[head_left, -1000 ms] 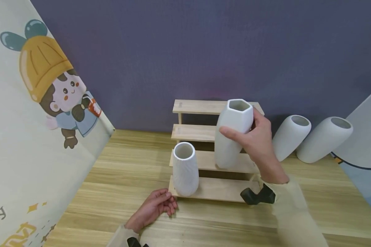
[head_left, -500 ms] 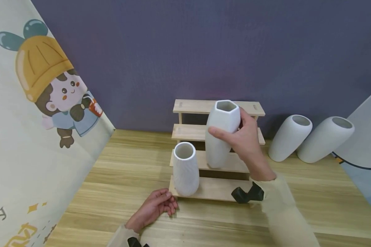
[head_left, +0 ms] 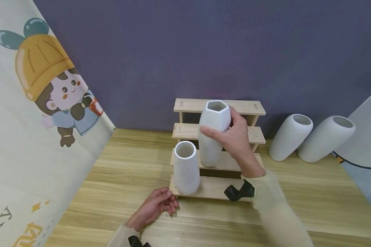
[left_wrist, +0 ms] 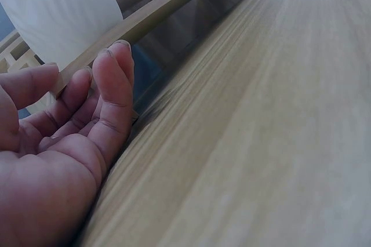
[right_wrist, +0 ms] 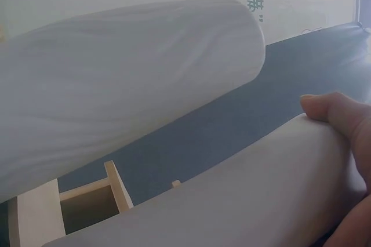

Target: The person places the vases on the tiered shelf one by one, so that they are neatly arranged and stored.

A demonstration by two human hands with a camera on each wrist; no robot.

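Note:
My right hand [head_left: 235, 140] grips a white faceted vase [head_left: 214, 118] with a hexagonal mouth, thumb in front and fingers behind. The vase is upright, its base at the second step from the front of a wooden tiered rack [head_left: 256, 107]; whether it touches the step I cannot tell. To its front left, a white vase with wavy texture [head_left: 186, 171] stands on the lowest step, also large in the right wrist view. My left hand [head_left: 154, 207] pinches the lowest step's left corner between thumb and fingers, as the left wrist view shows [left_wrist: 69, 137].
Two smooth white vases, the nearer one [head_left: 289, 139] and another [head_left: 324, 140], stand right of the rack on the wood-grain table [head_left: 117, 178]. A dark blue wall [head_left: 142, 61] rises close behind. A wall with a cartoon print [head_left: 46, 68] borders the left side.
My right hand has carried the faceted vase left along the second step, closer to the textured vase. The left hand has stayed at the rack's corner.

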